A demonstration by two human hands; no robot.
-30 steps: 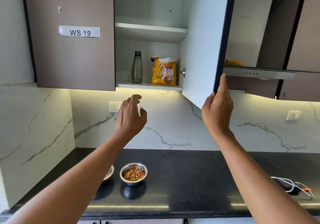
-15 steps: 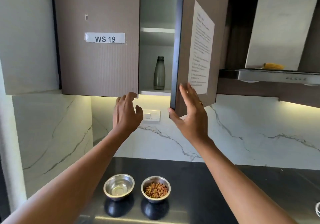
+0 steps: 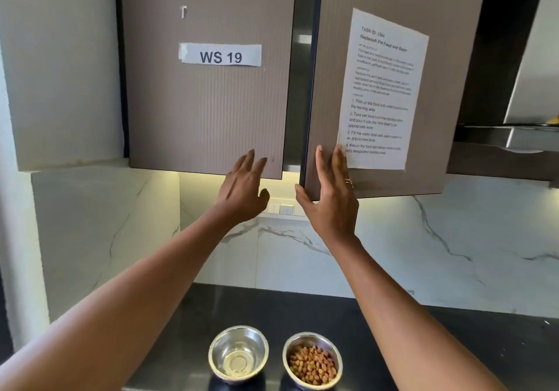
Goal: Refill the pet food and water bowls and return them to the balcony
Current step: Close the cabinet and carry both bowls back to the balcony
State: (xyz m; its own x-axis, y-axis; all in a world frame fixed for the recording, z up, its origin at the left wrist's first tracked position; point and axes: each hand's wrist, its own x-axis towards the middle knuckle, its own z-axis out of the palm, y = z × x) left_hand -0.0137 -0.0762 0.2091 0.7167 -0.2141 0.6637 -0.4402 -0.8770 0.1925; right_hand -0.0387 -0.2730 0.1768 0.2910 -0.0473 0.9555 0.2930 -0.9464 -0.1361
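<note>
Nearest, on dark countertop (image 3: pixel 453 345): two steel bowls side by side, just apart. On right, food bowl (image 3: pixel 312 360), loaded with brown kibble well up the wall; counts as refilled. On left, water bowl (image 3: pixel 238 352), shiny inside, seems to hold shallow clear water; level hard to read, so fill step judged probably done, not certain. Above the bowls, both arms raised. Left hand (image 3: pixel 243 191) with fingers straight and spread, holding nothing, at bottom corner of left cabinet door (image 3: pixel 205 112); contact unclear. Right hand (image 3: pixel 329 197) flat on face of right cabinet door (image 3: pixel 332 88), fingers straight and close together, thumb at the door's free edge, gripping nothing. Right door almost shut, only a narrow dark gap (image 3: pixel 299 88) between the doors; contents inside not visible. Taped on: "WS 19" label (image 3: pixel 220 57) on left door, printed task sheet (image 3: pixel 382 94) on right. Left to do, by judgement: finish shutting cabinet, pick up both bowls, carry to balcony. Balcony not in view.
</note>
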